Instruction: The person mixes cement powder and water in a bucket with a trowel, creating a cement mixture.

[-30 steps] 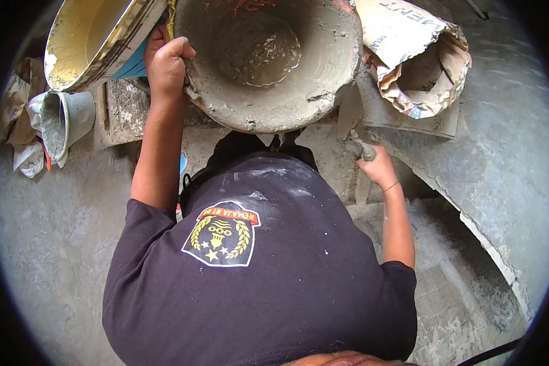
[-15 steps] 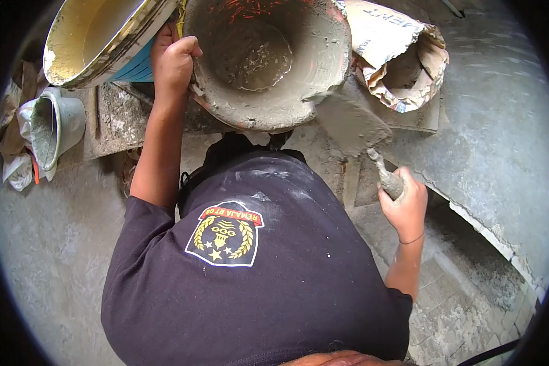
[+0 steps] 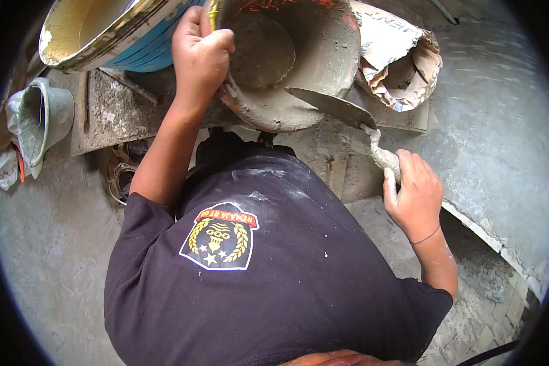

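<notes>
A mortar-coated bucket (image 3: 329, 67) is tilted toward me at the top centre, with wet grey mortar (image 3: 265, 55) inside. My left hand (image 3: 202, 55) is closed on the near left side of its rim, beside a yellow strip. In my right hand (image 3: 416, 189) is the handle of a trowel (image 3: 338, 108), its fingers wrapped round the crusted grip. The trowel's blade is seen nearly edge-on, its tip overlapping the bucket's near right rim.
Left of the bucket stands a larger pail (image 3: 146, 52) with a blue side. An opened paper cement bag (image 3: 402, 55) lies at the right. A small grey bucket (image 3: 58, 119) and plastic bags are at the far left. A broken concrete edge (image 3: 500, 241) runs along the right.
My left hand has shifted right and tipped the bucket. The trowel has turned from flat to nearly edge-on, its tip moving left over the rim, while my right hand has moved slightly right.
</notes>
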Demonstrator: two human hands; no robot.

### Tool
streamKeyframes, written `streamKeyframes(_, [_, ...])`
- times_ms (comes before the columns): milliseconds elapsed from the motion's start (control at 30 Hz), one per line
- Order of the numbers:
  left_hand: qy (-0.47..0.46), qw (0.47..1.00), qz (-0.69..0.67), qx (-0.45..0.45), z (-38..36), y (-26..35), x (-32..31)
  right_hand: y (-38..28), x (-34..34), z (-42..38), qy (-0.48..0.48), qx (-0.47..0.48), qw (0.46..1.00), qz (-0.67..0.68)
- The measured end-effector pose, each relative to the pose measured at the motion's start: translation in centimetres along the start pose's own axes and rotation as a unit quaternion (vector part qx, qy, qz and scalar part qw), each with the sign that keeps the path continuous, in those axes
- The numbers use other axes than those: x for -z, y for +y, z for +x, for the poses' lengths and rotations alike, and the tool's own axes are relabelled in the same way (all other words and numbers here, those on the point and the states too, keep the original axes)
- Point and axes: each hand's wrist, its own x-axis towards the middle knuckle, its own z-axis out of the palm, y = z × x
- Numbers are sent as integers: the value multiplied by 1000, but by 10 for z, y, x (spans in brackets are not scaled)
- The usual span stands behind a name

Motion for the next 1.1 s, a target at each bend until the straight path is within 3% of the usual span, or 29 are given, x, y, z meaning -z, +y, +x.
streamKeyframes(200, [-27,1000,-8,-13,-5,12,-24,20,18,8,-139,-13,983,117])
streamKeyframes(300, [-30,999,33,-24,-4,11,-28,31,8,14,-245,-16,942,231])
streamKeyframes(333, [-29,999,34,-23,-4,12,-29,33,4,14,-246,-15,941,231])
streamKeyframes(400, [-27,998,54,-12,-5,17,-31,36,-5,14,-165,95,955,228])
streamKeyframes(533, [-41,998,47,-17,-2,19,-28,35,13,25,-240,61,963,110])
streamKeyframes(667, [-64,996,56,-19,-1,20,-24,41,13,46,-176,78,981,7])
streamKeyframes(733, [-56,994,45,86,-1,33,-26,42,13,61,-150,81,983,-68])
streamKeyframes(867, [-38,997,32,57,3,30,-29,42,5,80,-76,109,985,-111])
streamKeyframes(933, [-70,993,-52,75,5,26,-28,39,5,81,-56,133,983,-112])
streamKeyframes(1033, [-55,996,-40,62,7,28,-29,23,9,83,-100,92,990,-33])
streamKeyframes(1100, [-48,997,-23,61,9,25,-27,25,-5,85,-38,135,979,150])
